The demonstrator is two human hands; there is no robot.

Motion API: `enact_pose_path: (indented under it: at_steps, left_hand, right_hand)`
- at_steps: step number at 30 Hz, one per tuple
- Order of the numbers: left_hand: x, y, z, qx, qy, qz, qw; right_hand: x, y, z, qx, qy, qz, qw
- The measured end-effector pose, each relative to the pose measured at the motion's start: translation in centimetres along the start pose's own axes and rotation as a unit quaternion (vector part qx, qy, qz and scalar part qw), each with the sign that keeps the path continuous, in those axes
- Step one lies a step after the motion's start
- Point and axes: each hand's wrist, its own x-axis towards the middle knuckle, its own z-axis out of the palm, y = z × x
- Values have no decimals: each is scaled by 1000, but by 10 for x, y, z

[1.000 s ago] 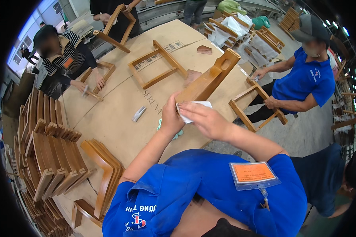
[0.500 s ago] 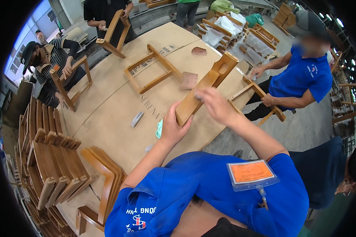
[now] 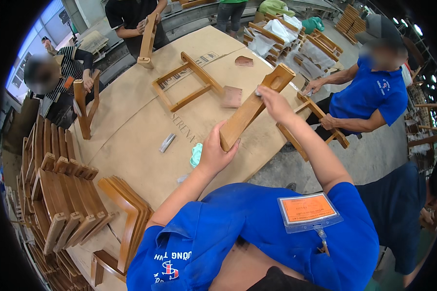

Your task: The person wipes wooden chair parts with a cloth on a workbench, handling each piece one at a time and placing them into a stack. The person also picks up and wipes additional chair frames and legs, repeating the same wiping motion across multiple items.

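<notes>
Gripping the near, lower end of a long wooden furniture part (image 3: pixel 253 110), the left hand (image 3: pixel 213 154) has its fingers curled shut around the wood, thumb on the side facing the camera. That part slants up and away above the tabletop (image 3: pixel 131 131), and its far end has a slot cut through it. On the upper end rests the right hand (image 3: pixel 273 101), fingers bent down over the wood and pressing a small pale pad (image 3: pixel 259 92) against it; how tightly it closes cannot be told.

Below the left hand, on the tabletop, lies a small mint-green object (image 3: pixel 196 154), and left of it a short grey metal piece (image 3: pixel 167 142). Farther off lie an open wooden frame (image 3: pixel 188 82) and, just right of it, a reddish-brown block (image 3: pixel 232 96); a second such block (image 3: pixel 243 60) lies near the far edge. Faint printed lettering runs across the tabletop's tan covering.

An orange card in a clear sleeve (image 3: pixel 308 210) hangs on the person's blue shirt, and a small red-and-white emblem (image 3: pixel 168 269) sits lower on the shirt's left side. Stacked curved wooden parts (image 3: pixel 58 194) fill the left edge. A worker in blue (image 3: pixel 369 97) at right handles another frame, and two more people stand at the far left and far side holding wooden pieces.
</notes>
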Motion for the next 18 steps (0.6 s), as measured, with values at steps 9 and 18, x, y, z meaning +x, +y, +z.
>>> enact_pose_path:
  at_steps: [9, 18]
  left_hand:
    - [12, 1, 2, 5, 8, 25, 1000]
    - [7, 0, -3, 0, -8, -6, 1000]
  right_hand:
    - [-45, -90, 7, 99, -28, -165, 981]
    - [-21, -68, -4, 65, 27, -85, 994]
